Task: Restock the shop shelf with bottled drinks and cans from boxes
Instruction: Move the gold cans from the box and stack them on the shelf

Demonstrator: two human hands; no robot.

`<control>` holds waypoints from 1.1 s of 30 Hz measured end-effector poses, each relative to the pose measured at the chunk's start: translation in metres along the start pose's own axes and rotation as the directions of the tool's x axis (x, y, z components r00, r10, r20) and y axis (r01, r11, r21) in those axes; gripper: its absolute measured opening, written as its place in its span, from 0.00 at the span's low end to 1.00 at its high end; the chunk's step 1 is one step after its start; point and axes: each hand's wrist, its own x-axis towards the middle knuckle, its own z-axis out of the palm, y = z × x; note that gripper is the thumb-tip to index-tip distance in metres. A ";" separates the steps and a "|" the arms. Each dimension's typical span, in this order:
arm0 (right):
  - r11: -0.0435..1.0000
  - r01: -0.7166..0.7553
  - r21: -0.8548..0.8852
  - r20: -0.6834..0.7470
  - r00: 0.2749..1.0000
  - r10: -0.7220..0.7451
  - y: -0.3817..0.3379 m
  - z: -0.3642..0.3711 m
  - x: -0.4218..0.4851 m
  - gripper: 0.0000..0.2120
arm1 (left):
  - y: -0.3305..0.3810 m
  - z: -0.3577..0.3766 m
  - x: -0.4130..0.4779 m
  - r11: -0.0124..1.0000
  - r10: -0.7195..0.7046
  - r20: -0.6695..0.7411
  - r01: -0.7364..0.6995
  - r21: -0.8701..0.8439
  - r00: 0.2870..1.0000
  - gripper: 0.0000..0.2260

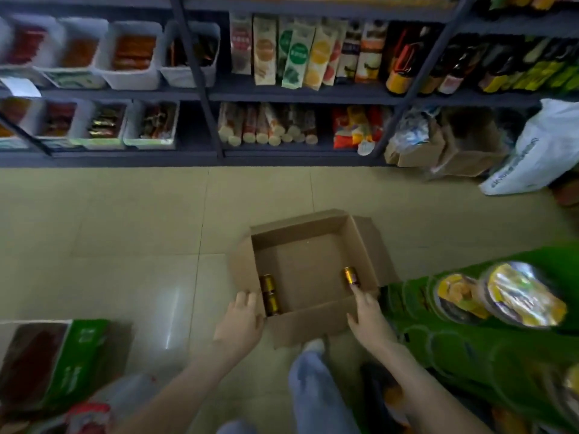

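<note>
Left hand [241, 321], right hand [368, 317] touch box [313, 322]; labels on gold cans [270, 296] blurred

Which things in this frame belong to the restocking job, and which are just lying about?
Job: open cardboard box; two gold cans by its left wall; one gold can at its right; left hand at the box corner; right hand reaching into it; shelf.
Lying about: white plastic bag; green carton; green display stand.

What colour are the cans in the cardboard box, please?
Gold; the cans show best in the head view.
</note>
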 end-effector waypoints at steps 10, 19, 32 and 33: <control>0.979 -0.204 0.011 0.066 0.977 0.203 0.119 0.128 0.280 0.32 | 0.000 0.194 0.271 0.974 -0.225 0.131 0.226 0.006 0.965 0.28; 0.921 -0.360 -0.149 0.042 0.928 0.370 0.224 0.268 0.480 0.34 | -0.070 0.387 0.455 0.906 -0.416 0.192 0.388 0.168 0.889 0.35; 0.806 -0.377 -0.457 -0.098 0.922 0.375 0.249 0.292 0.523 0.28 | -0.065 0.402 0.450 0.979 -0.204 0.198 0.200 0.042 0.959 0.32; 0.831 -0.335 -0.444 -0.082 0.939 0.334 0.243 0.292 0.518 0.29 | -0.066 0.396 0.446 0.983 -0.179 0.201 0.183 -0.005 0.963 0.31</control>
